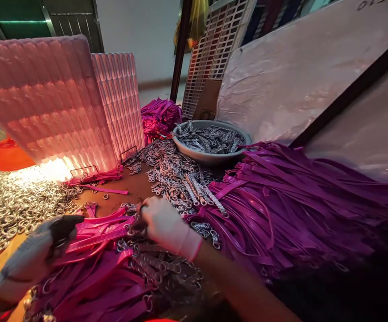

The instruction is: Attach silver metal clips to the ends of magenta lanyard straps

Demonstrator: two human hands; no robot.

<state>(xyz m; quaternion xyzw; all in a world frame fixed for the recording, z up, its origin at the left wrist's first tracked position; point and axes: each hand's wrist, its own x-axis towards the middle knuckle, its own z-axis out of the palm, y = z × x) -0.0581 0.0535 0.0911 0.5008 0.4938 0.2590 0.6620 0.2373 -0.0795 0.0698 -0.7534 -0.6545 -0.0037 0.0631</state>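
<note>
A bundle of purple straps (pixel 101 230) runs between my two gloved hands. My left hand (pixel 48 246), in a pale glove with dark fingers, is closed around its left end. My right hand (pixel 165 221), in a white glove, has its fingers bent and closed at the other end, where metal rings show; its fingertips are partly hidden. Just below my right hand lie metal chains (pixel 167 268), joined to the straps by rings. More purple straps (pixel 103 286) with ringed ends lie underneath, nearest to me.
Loose metal rings (pixel 9 210) are heaped at the left. Chain pieces (pixel 173 174) spread before a grey basin (pixel 210 156) of chains. A large strap pile (pixel 301 201) covers the right. Ribbed translucent panels (pixel 46 103) stand at the back left, by a bright light.
</note>
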